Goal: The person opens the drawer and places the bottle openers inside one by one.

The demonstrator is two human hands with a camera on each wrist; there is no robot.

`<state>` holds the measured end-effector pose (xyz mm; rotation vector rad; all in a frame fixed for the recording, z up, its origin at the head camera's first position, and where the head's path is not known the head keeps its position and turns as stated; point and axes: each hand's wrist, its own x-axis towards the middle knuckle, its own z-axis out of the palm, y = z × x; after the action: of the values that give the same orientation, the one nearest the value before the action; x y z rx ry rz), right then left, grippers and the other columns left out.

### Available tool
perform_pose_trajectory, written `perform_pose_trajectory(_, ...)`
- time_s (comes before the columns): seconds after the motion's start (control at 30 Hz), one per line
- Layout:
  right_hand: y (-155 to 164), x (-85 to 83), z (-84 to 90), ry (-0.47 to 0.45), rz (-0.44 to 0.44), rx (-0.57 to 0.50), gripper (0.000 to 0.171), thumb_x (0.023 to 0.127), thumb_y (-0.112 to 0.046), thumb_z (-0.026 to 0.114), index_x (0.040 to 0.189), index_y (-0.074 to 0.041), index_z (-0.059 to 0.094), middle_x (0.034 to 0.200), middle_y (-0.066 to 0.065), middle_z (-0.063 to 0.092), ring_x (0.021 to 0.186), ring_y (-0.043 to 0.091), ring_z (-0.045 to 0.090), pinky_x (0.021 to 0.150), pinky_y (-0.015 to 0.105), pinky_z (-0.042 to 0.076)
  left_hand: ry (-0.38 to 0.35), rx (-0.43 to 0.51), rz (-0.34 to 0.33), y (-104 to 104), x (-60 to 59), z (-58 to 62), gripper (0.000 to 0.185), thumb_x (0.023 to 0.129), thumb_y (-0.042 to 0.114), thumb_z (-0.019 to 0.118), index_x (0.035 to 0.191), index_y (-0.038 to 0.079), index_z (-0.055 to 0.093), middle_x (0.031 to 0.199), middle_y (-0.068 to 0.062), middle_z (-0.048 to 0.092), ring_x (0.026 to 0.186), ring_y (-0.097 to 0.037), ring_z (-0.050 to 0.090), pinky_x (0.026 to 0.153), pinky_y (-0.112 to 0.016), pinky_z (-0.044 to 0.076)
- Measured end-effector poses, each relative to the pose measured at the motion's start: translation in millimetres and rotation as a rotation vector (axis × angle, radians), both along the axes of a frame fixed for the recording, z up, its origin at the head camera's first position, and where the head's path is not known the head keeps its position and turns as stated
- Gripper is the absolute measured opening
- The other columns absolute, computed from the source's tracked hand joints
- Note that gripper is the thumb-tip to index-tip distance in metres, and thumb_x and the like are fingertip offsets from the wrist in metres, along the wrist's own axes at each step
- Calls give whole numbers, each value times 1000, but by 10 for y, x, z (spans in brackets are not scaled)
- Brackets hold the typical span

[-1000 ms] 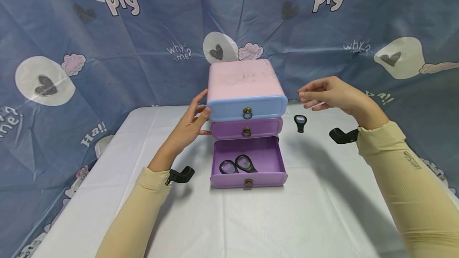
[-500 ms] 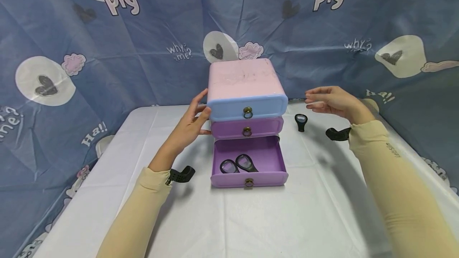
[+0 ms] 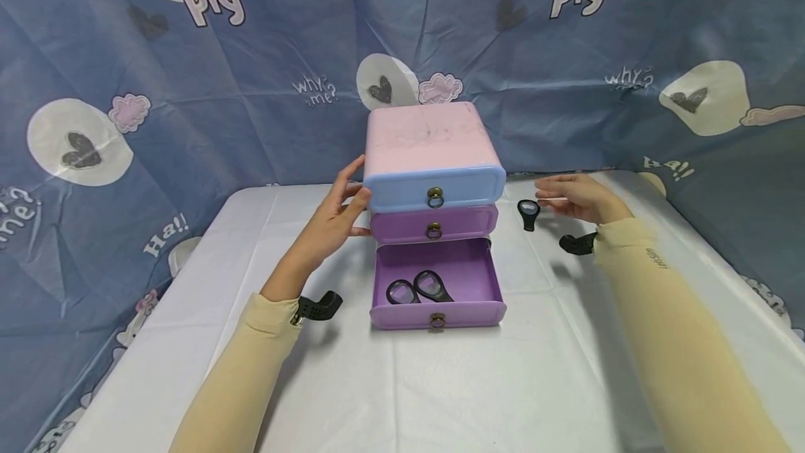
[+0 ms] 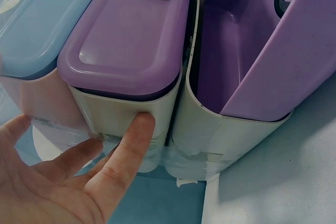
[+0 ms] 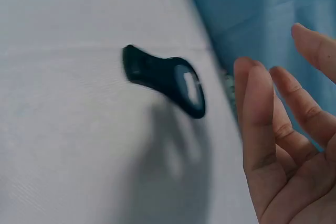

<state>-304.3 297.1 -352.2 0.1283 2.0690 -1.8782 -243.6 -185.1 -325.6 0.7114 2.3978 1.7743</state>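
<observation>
A small chest of drawers [image 3: 434, 135] stands at the middle back of the table, pink on top, with a blue drawer [image 3: 396, 192] above a purple one [image 3: 402, 226]. Its bottom purple drawer [image 3: 468, 271] is pulled out and holds two black magnifying glasses [image 3: 432, 287]. Spread fingers of my left hand [image 3: 327, 226] touch the chest's left side; in the left wrist view one fingertip [image 4: 143, 121] presses beside the middle drawer. My right hand [image 3: 580, 198], holding nothing, is just right of a third magnifying glass [image 3: 529, 224] lying on the table. That glass [image 5: 157, 74] appears left of the fingers in the right wrist view.
White cloth [image 3: 453, 397] covers the table. A blue printed curtain [image 3: 251, 75] hangs right behind the chest and along the sides. Each wrist wears a black camera mount, the left mount [image 3: 319, 306] and the right mount [image 3: 577, 244].
My right hand has come down toward the table, ending close to the right side of the loose magnifying glass. The left hand stays against the chest.
</observation>
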Motion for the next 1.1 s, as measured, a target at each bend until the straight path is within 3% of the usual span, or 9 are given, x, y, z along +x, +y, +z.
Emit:
perform_pose_trajectory(0.07,-7,-9,-74,-3,-15,35,11,110,-22,65,116,-17,72,99,-9,75,86,3,72,77,16,61,1,0,0,4,0,-10,64,113,51,49,168,52,18,165,-19,39,144,-46,53,95,-62,62)
perform_pose_trajectory(0.2,-44,-5,-205,-28,-61,113,48,109,-25,66,149,0,55,91,-10,75,80,1,70,76,16,60,-2,1,0,2,-4,-39,64,112,52,49,168,53,18,165,-18,39,145,-45,53,96,-61,63)
perform_pose_trajectory(0.27,-56,12,-259,-43,-94,144,60,109,-24,66,156,5,45,86,-10,75,75,0,69,75,17,61,0,0,-1,0,-4,-47,65,112,52,49,168,52,18,165,-19,38,146,-46,52,96,-61,63)
perform_pose_trajectory(0.4,-92,35,-338,-32,-160,227,65,105,-28,72,156,4,47,78,-13,73,71,-2,67,73,16,60,8,-1,-1,-9,-2,-42,65,112,52,49,169,51,17,165,-20,38,145,-46,53,96,-61,62)
perform_pose_trajectory(0.63,-182,-39,-453,69,-234,380,74,95,-34,84,153,3,56,80,-17,65,70,-2,61,69,15,55,13,2,-3,-4,-5,-25,64,112,51,49,169,51,18,164,-20,39,145,-45,53,96,-62,62)
perform_pose_trajectory(0.77,-258,-44,-475,70,-253,425,74,94,-35,85,153,0,57,118,3,73,86,5,63,71,14,56,9,-1,-1,-2,-9,-30,65,112,53,49,168,52,17,164,-20,39,145,-45,53,96,-62,62)
perform_pose_trajectory(0.9,-326,-45,-482,69,-273,495,74,93,-37,85,154,-4,58,153,21,58,99,13,61,74,16,54,14,-3,-1,-8,-24,-29,64,112,53,49,168,52,18,164,-19,39,144,-44,54,95,-61,63)
perform_pose_trajectory(1.1,-370,-41,-500,102,-305,594,69,89,-36,89,148,-7,65,137,20,68,77,8,62,73,22,51,14,-4,1,-1,-33,-31,64,113,51,48,169,51,17,163,-20,39,144,-45,54,96,-63,62)
